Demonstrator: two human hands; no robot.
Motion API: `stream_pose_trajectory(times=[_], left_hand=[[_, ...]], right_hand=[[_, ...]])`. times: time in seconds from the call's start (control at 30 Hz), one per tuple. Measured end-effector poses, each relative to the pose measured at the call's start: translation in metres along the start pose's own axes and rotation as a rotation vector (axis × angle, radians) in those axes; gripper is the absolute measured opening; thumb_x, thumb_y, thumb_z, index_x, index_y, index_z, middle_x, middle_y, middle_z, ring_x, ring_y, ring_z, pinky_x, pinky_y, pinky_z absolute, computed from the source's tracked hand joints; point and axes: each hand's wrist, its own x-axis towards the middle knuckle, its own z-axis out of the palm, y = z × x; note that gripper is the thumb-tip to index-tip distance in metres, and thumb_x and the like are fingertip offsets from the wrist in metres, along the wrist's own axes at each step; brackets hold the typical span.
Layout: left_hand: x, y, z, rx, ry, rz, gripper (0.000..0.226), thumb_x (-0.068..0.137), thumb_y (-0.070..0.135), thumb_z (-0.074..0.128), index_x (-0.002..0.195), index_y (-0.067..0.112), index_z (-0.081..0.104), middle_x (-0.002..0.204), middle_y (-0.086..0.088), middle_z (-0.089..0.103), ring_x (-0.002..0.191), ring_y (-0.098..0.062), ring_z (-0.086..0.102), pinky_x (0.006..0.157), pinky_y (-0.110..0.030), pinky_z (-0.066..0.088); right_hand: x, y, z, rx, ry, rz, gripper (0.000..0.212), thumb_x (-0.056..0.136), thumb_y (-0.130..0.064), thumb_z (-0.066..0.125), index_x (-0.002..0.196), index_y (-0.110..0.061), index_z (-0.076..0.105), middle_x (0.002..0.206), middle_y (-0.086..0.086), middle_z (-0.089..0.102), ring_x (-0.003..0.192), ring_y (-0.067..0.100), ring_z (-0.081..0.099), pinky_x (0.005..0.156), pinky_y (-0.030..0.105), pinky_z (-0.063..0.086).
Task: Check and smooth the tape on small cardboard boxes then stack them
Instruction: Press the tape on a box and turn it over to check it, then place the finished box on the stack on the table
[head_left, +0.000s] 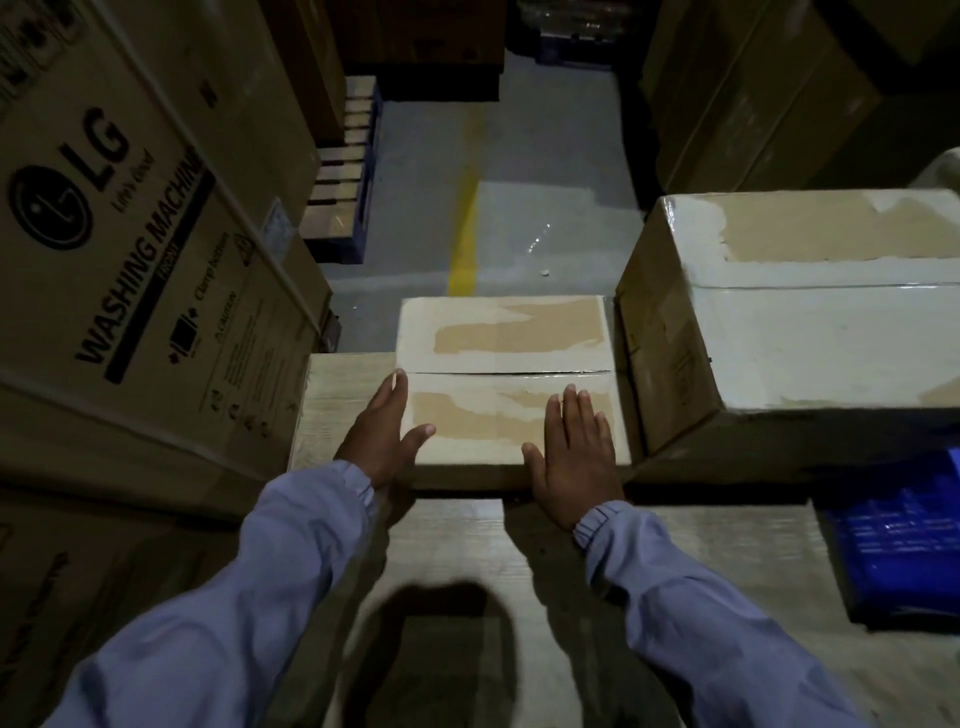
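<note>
Okay, washing-machine carton (130, 234) is standing at left, and a taller taped box (831, 322) is sitting just beside the small box (504, 332), which is lying on the table (457, 545). Right hand (576, 457) is pressing flat on top, fingers straight, gripping nothing. Left hand (384, 431) is bracing the left edge, thumb on top. Tape seam (509, 371) is possibly lifting; the view is dim. Best sliding palms outward along it, keeping pressure even.

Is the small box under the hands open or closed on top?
Closed. On the small box, both top flaps lie flat and meet along a centre seam; the right hand lies flat on the near one.
</note>
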Motion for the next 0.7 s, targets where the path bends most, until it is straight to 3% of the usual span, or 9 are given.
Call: stream_pose_trajectory(times=[0.2, 0.37, 0.5, 0.57, 0.67, 0.7], left_hand=[[-0.04, 0.007, 0.012, -0.042, 0.018, -0.009, 0.08, 0.097, 0.035, 0.051, 0.155, 0.016, -0.001, 0.162, -0.011, 0.005, 0.144, -0.029, 0.024, 0.111, -0.031, 0.029], [-0.092, 0.003, 0.028, -0.103, -0.007, -0.028, 0.088, 0.093, 0.036, 0.059, 0.155, 0.023, -0.004, 0.163, -0.006, 0.0, 0.145, -0.027, 0.022, 0.115, -0.036, 0.03], [-0.127, -0.005, 0.038, -0.077, -0.028, 0.011, 0.088, 0.094, 0.038, 0.057, 0.155, 0.015, -0.002, 0.163, -0.008, -0.001, 0.147, -0.022, 0.02, 0.115, -0.026, 0.024], [-0.145, -0.008, 0.043, -0.082, -0.064, 0.017, 0.087, 0.095, 0.04, 0.056, 0.154, 0.013, -0.002, 0.162, -0.008, 0.001, 0.147, -0.02, 0.02, 0.113, -0.021, 0.022], [-0.17, -0.013, 0.053, -0.121, -0.108, 0.022, 0.087, 0.094, 0.044, 0.057, 0.154, 0.012, 0.003, 0.162, -0.007, 0.007, 0.145, -0.022, 0.024, 0.115, -0.022, 0.021], [-0.178, -0.015, 0.058, -0.149, -0.118, 0.02, 0.087, 0.093, 0.044, 0.057, 0.155, 0.012, 0.004, 0.161, -0.006, 0.011, 0.143, -0.023, 0.028, 0.116, -0.025, 0.023]], right_hand=[[-0.009, 0.007, -0.009, -0.016, -0.017, -0.035, 0.084, 0.086, -0.061, 0.002, 0.154, -0.014, 0.012, 0.162, 0.008, -0.003, 0.149, 0.023, -0.006, 0.117, 0.035, -0.007], [-0.051, 0.002, -0.008, -0.044, -0.072, -0.022, 0.073, 0.099, -0.048, 0.036, 0.155, -0.015, 0.003, 0.162, 0.006, -0.009, 0.149, 0.022, -0.01, 0.116, 0.033, -0.009], [-0.092, -0.01, 0.0, 0.054, -0.056, 0.022, 0.072, 0.099, -0.044, 0.039, 0.154, -0.015, 0.004, 0.162, 0.006, -0.005, 0.149, 0.019, -0.006, 0.115, 0.028, -0.008], [-0.116, -0.017, 0.002, 0.088, -0.085, 0.036, 0.076, 0.095, -0.055, 0.029, 0.154, -0.014, 0.003, 0.162, 0.006, -0.002, 0.149, 0.019, -0.003, 0.116, 0.027, -0.004], [-0.152, -0.024, 0.013, 0.204, -0.124, 0.082, 0.117, 0.067, -0.09, -0.003, 0.153, -0.012, 0.012, 0.161, 0.008, 0.011, 0.149, 0.02, 0.011, 0.115, 0.022, 0.002], [-0.165, -0.024, 0.017, 0.24, -0.122, 0.11, 0.119, 0.067, -0.091, -0.002, 0.153, -0.012, 0.016, 0.16, 0.008, 0.017, 0.147, 0.02, 0.017, 0.115, 0.022, 0.006]])
